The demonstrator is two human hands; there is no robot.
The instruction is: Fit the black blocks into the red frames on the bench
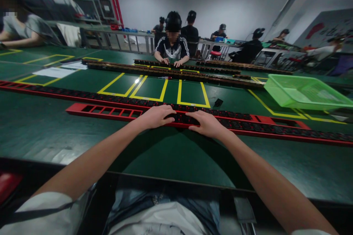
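Two long red strips with rows of black socket-like pieces lie side by side across the green table. My left hand (pixel 157 116) rests on the nearer red strip (pixel 237 131), its fingers toward the far edge and thumb on the near side. To the right, my right hand (pixel 207 122) straddles the same strip, fingertips on the black pieces (pixel 182 118) and thumb low at the near edge. A short stretch of black pieces shows between both hands. The left end of this strip has bare rectangular openings (pixel 110 111). Behind it runs the farther red strip (pixel 82 96).
A loose black piece (pixel 218 102) lies beyond the strips. A green plastic basket (pixel 306 90) stands at the right. Long dark rails (pixel 193 75) cross farther back, where a co-worker (pixel 172 44) handles one. White papers (pixel 52 72) lie at left; yellow rectangles (pixel 193 104) mark the table.
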